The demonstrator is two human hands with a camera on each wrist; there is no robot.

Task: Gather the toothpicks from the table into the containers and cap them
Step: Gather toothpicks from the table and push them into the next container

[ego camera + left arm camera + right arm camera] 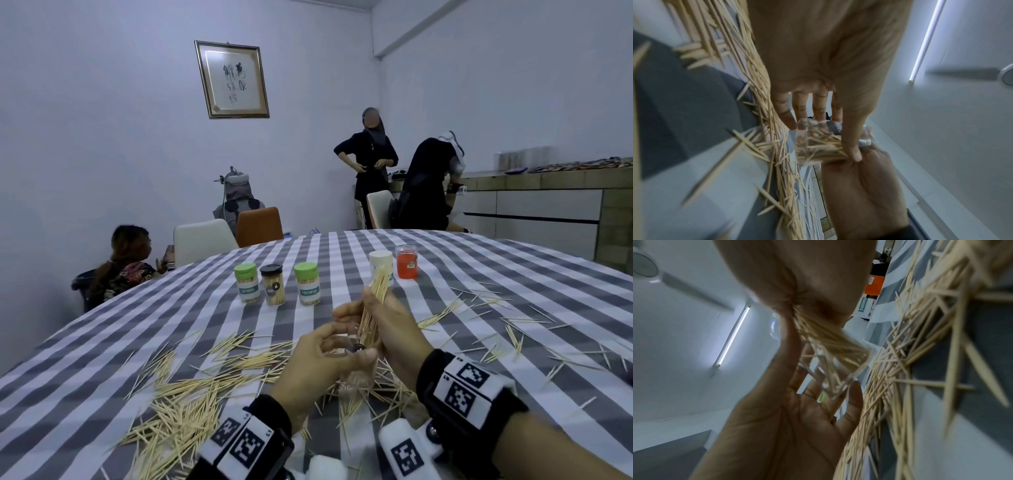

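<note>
R hand [394,329] grips a thick bundle of pale wooden toothpicks [374,308], fingers [818,301] curled tight round its middle; bundle tips poke out above & below the fist. L hand [318,363] holds a clear plastic container [818,142] just under that fist, thumb [853,146] on one side, fingers [785,113] on the other. Bundle's lower ends sit inside the container mouth, w/ some toothpicks already in it. Loose wooden toothpicks [185,404] lie scattered over the grey-and-white checked tabletop [144,315], thickest below & left of the L fingers, thinner to the right of the R fingers. Beyond the fingers stand capped jars: two green-lidded [246,282], one black-lidded [272,285], one white-lidded [380,262], one orange [407,262].
</note>
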